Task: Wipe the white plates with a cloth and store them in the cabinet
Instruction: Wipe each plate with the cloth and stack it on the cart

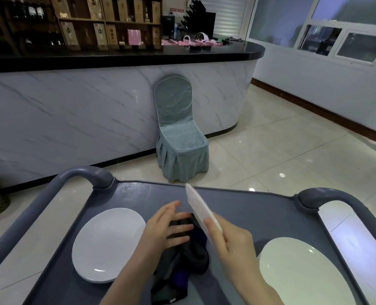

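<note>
While a grey cart (pixel 237 208) bears white plates (pixel 109 243), marble counter (pixel 72 111), covered chair (pixel 178 133).

Both forearms (pixel 255 280) are showing bare from the lower edge of the view to the wrists. The left hand (pixel 165 227) and the right hand (pixel 233 241) are showing bare too, with slender fingers (pixel 178 226); motion is blurring finer detail.

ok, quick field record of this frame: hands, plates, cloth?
left hand: flat on cloth, fingers straight
right hand: grips tilted plate by its near edge
cloth: dark, bunched mid-cart, beneath tilted plate
left plates: stacked, flat on cart
right plate: flat on cart
</note>
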Demonstrator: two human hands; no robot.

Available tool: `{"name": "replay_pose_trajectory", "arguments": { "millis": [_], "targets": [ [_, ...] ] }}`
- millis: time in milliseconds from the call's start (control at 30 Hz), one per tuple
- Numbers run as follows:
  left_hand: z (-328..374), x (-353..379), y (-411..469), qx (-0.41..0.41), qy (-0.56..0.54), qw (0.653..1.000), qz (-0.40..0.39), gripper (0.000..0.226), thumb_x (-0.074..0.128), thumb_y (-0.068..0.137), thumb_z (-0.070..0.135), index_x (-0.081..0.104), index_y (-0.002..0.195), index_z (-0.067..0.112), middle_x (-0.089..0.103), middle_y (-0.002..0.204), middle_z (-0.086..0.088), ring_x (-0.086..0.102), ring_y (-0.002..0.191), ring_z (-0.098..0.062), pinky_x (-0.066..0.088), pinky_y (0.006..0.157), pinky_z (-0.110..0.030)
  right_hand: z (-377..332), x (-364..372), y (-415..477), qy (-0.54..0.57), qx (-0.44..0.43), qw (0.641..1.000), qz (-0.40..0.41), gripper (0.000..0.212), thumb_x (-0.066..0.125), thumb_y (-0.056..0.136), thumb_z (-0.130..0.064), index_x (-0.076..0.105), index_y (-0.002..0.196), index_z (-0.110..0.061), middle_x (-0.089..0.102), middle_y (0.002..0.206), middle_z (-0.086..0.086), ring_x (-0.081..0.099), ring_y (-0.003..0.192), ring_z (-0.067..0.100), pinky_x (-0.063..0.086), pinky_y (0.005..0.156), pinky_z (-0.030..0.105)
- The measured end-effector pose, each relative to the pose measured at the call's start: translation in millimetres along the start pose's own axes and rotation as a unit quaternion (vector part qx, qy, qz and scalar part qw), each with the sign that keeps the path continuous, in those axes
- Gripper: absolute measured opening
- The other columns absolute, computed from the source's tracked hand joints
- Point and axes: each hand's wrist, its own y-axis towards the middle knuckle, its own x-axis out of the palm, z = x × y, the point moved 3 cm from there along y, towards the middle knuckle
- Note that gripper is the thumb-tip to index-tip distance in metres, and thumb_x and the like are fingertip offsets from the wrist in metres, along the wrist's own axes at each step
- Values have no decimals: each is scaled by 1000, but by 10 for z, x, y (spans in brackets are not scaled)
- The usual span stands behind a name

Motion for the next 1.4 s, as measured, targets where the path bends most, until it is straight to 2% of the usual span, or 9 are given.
{"name": "replay_pose_trajectory", "arguments": {
  "millis": [100, 200, 300, 367, 467, 600, 733, 1000, 1400],
  "targets": [
    [122, -164, -68, -3, -69, 998, 12, 29, 59, 94, 39, 64, 117, 22, 74, 103, -11, 73, 90, -32, 58, 64, -36, -128, 239, -40, -144, -168, 975, -27, 40, 44, 102, -40, 76, 114, -17, 77, 105, -8, 73, 91, 8, 58, 66, 24],
    [52, -386, -110, -5, -79, 994, 75, 31, 69, 88, 20, 62, 117, 19, 75, 100, -12, 74, 86, -32, 57, 62, -34, -192, 472, -68, -170, -212, 952, -144, 43, 48, 95, -44, 74, 117, -20, 71, 120, -9, 69, 107, 7, 60, 73, 26],
    [-80, -639, -150, -14, -95, 988, 119, 31, 64, 87, 10, 64, 113, 26, 76, 98, -9, 74, 79, -28, 56, 61, -33, -95, 665, 3, -143, -129, 942, -275, 67, 22, 92, -72, 47, 144, -38, 35, 154, -21, 31, 142, -3, 19, 121, 23],
    [-169, -827, -174, -19, -98, 983, 151, 33, 62, 87, 9, 66, 111, 31, 76, 97, -5, 73, 75, -25, 56, 60, -32, 83, 767, 64, -129, -34, 955, -265, 66, 22, 92, -71, 32, 150, -43, 15, 158, -26, 15, 146, -5, 4, 119, 18],
    [-307, -1174, -218, -34, -118, 970, 212, 34, 59, 88, 10, 65, 111, 33, 72, 105, -5, 71, 82, -28, 56, 55, -31, 351, 889, 136, -122, 128, 973, -151, 58, 48, 100, -43, 29, 154, -30, 26, 157, -11, 30, 140, 10, 25, 110, 22],
    [-449, -1590, -256, -47, -114, 965, 232, 38, 59, 87, 10, 61, 115, 36, 68, 113, -5, 65, 98, -32, 56, 55, -31, 529, 1304, 144, -27, 297, 942, -155, 40, 56, 98, -23, 55, 138, -21, 52, 129, 9, 58, 104, 21, 46, 93, 32],
    [-538, -1936, -286, -42, -62, 965, 251, 40, 58, 89, 6, 59, 115, 37, 67, 111, -6, 66, 97, -31, 56, 59, -34, 444, 1733, 117, 51, 340, 926, -156, 33, 55, 91, -5, 74, 110, -23, 68, 109, 8, 65, 90, 19, 54, 83, 34],
    [-485, -2490, -313, 32, 169, 935, 311, 45, 62, 80, -5, 61, 94, 37, 69, 91, 10, 66, 82, -9, 49, 57, -13, 372, 2289, 79, 50, 342, 928, -141, 41, 60, 84, 2, 74, 106, -30, 66, 101, 10, 64, 81, 19, 51, 81, 29],
    [-668, -2555, -81, -4, 288, 906, 308, 43, 60, 89, 5, 61, 126, 26, 43, 98, 4, 54, 84, -10, 36, 71, -7, 517, 2424, 179, 6, 327, 937, -127, 35, 60, 86, 1, 74, 106, -24, 57, 93, 8, 60, 77, 23, 45, 75, 24]
  ]
}}
